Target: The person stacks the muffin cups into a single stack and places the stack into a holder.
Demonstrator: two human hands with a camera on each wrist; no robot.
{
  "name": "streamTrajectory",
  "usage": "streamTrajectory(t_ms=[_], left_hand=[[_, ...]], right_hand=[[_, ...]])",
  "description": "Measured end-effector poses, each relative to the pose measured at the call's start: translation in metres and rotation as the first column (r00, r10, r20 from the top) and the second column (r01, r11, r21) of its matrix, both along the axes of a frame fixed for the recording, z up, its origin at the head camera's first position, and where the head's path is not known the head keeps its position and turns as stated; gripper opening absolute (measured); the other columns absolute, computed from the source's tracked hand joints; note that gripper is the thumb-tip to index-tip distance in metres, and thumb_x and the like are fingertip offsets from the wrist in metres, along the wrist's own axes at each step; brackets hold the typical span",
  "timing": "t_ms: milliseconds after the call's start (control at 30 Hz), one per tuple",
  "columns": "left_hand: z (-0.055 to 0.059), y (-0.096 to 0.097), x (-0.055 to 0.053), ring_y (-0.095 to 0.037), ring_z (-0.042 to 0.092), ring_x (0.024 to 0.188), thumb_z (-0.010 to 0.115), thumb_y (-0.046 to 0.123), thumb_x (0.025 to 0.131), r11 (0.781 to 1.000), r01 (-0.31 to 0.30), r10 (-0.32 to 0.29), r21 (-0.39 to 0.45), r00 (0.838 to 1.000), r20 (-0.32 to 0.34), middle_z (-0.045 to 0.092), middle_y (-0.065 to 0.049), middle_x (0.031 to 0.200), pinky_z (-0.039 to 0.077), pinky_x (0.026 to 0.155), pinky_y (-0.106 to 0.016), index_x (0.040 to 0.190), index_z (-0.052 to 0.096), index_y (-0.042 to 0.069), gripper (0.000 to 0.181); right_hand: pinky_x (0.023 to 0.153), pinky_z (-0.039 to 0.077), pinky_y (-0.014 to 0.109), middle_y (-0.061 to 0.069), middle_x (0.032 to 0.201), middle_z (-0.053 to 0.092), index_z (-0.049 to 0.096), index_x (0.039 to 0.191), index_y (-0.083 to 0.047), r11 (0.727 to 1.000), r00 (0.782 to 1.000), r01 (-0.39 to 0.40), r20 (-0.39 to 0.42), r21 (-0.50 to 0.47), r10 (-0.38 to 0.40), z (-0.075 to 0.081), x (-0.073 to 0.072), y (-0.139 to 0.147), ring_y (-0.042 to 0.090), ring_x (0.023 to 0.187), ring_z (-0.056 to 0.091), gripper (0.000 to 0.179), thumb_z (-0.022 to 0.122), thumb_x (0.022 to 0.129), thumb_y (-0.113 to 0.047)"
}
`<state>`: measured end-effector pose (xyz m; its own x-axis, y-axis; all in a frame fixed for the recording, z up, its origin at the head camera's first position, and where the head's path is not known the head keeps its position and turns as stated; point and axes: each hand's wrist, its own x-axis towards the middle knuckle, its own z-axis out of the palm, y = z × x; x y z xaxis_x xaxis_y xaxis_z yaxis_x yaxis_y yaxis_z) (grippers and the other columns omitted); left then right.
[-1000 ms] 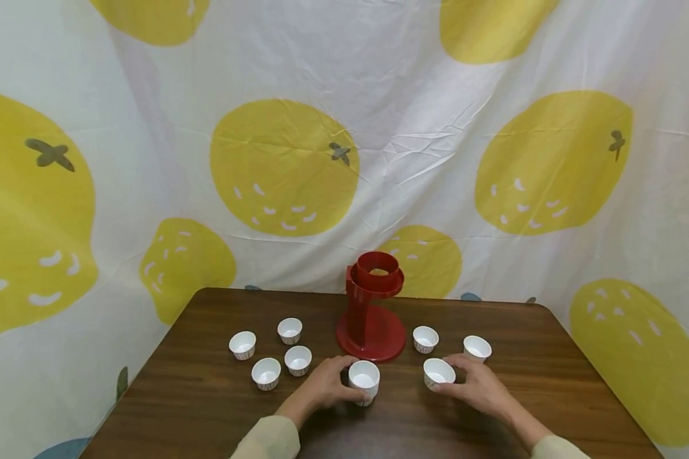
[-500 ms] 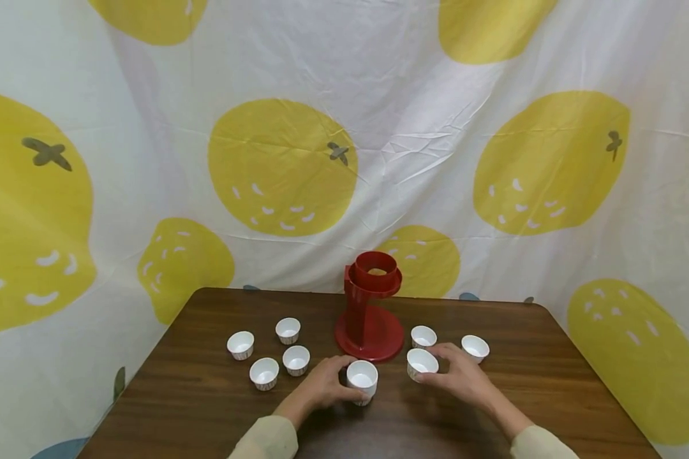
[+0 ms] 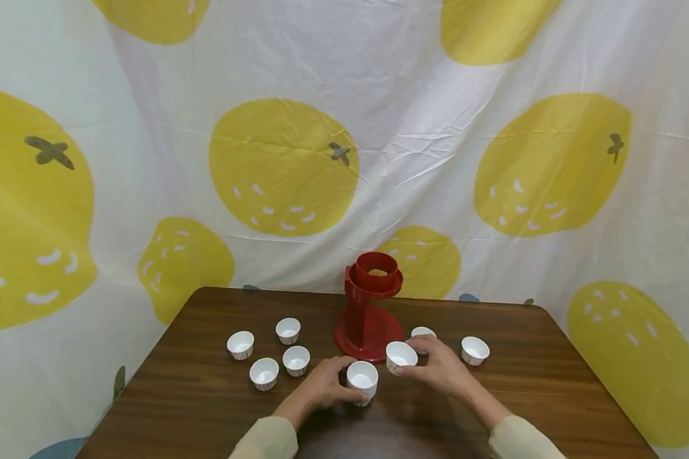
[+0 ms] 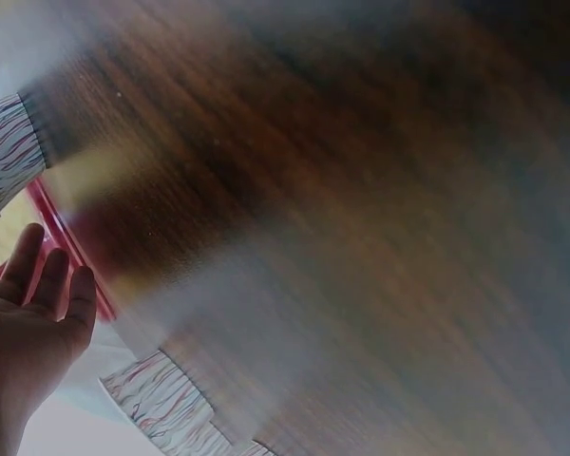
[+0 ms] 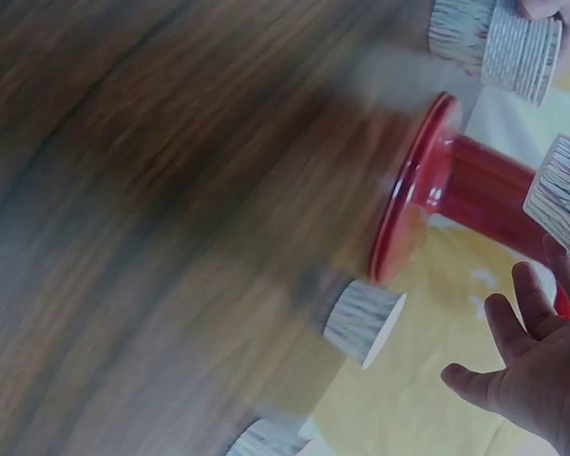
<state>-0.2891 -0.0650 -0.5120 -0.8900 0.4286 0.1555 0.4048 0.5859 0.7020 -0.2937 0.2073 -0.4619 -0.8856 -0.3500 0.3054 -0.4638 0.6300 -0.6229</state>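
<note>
My left hand (image 3: 328,382) grips a short stack of white paper baking cups (image 3: 363,377) near the middle of the table, its thumb in front and fingers behind. The stack's streaky printed side shows in the right wrist view, at the top right. Just right of it, my right hand (image 3: 441,368) pinches a single paper baking cup (image 3: 401,356) by its sides, mouth up. In the right wrist view this cup (image 5: 560,195) hangs clear of the table, level with the red stand's post. Behind the right hand's fingers, another baking cup (image 3: 422,331) is partly hidden.
A red stand (image 3: 373,331) with a round base and a ring-shaped top rises behind the hands. Several baking cups (image 3: 264,373) are spread at the left of the brown table (image 3: 207,421). One more cup (image 3: 474,350) stands at the right. A lemon-print cloth (image 3: 413,172) hangs behind.
My right hand has carried its baking cup leftward, closer to the stack. The cup at the far right now shows fully. My left hand and its stack have stayed in place.
</note>
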Motion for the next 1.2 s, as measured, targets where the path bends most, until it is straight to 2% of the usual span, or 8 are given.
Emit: streamTrajectory(t_ms=[167,267,433,567,733,1000,1200], left_hand=[[0.0,0.001,-0.001,-0.02,0.058,0.102,0.088,0.041,0.071,1.0,-0.004,0.004,0.002,1.0,0.01,0.066,0.002,0.108,0.046,0.091,-0.04,0.124,0.065,0.013,0.064],[0.0,0.0,-0.001,-0.019,0.058,0.101,0.088,0.041,0.071,1.0,-0.007,0.007,0.009,1.0,0.023,0.066,0.004,0.108,0.046,0.091,-0.04,0.124,0.065,0.014,0.064],[0.0,0.0,-0.001,-0.019,0.058,0.101,0.088,0.042,0.072,1.0,-0.007,0.006,0.009,0.999,0.038,0.066,0.004,0.107,0.046,0.09,-0.041,0.124,0.065,0.015,0.064],[0.001,0.001,-0.001,-0.021,0.058,0.102,0.088,0.041,0.072,1.0,-0.011,0.011,0.001,0.999,0.051,0.066,0.002,0.109,0.046,0.091,-0.042,0.125,0.064,0.013,0.064],[0.0,0.001,-0.002,-0.021,0.059,0.104,0.088,0.039,0.073,1.0,-0.007,0.007,0.002,0.999,0.054,0.066,0.0,0.112,0.047,0.092,-0.042,0.125,0.064,0.011,0.064],[0.0,0.002,-0.002,-0.021,0.059,0.103,0.087,0.039,0.073,1.0,-0.006,0.005,0.007,0.998,0.056,0.067,-0.001,0.113,0.047,0.091,-0.042,0.125,0.064,0.012,0.063],[0.0,0.001,-0.002,-0.02,0.059,0.102,0.087,0.04,0.073,1.0,-0.002,0.002,0.005,0.999,0.042,0.067,0.001,0.11,0.047,0.091,-0.041,0.124,0.065,0.012,0.063]], right_hand=[[0.084,0.048,0.04,-0.004,0.105,0.063,0.072,0.107,-0.016,0.999,0.998,-0.041,-0.045,0.025,0.042,0.004,-0.002,-0.009,0.02,0.1,0.058,0.046,0.087,0.073,-0.043],[0.085,0.048,0.038,-0.003,0.107,0.064,0.072,0.107,-0.013,0.998,0.996,-0.062,-0.057,0.034,0.064,0.008,-0.002,-0.016,0.019,0.101,0.058,0.047,0.086,0.073,-0.044],[0.092,0.048,0.045,0.003,0.113,0.065,0.072,0.111,-0.009,0.995,0.995,-0.086,-0.051,0.045,0.088,0.011,-0.002,-0.026,0.025,0.109,0.059,0.053,0.086,0.073,-0.043],[0.091,0.048,0.045,0.005,0.113,0.065,0.072,0.111,-0.009,0.992,0.991,-0.122,-0.047,0.038,0.124,0.013,-0.002,-0.033,0.025,0.108,0.059,0.05,0.086,0.074,-0.041],[0.086,0.05,0.046,0.004,0.111,0.064,0.072,0.111,-0.01,0.987,0.986,-0.157,-0.042,0.034,0.159,0.014,-0.002,-0.04,0.023,0.103,0.059,0.05,0.086,0.075,-0.042],[0.086,0.051,0.045,0.004,0.113,0.062,0.072,0.113,-0.011,0.985,0.985,-0.17,0.0,0.037,0.17,0.011,-0.002,-0.049,0.021,0.102,0.059,0.052,0.086,0.075,-0.042],[0.083,0.048,0.04,0.001,0.111,0.064,0.073,0.111,-0.012,0.978,0.981,-0.182,-0.046,0.105,0.188,0.008,-0.002,-0.054,0.021,0.102,0.06,0.051,0.085,0.074,-0.045]])
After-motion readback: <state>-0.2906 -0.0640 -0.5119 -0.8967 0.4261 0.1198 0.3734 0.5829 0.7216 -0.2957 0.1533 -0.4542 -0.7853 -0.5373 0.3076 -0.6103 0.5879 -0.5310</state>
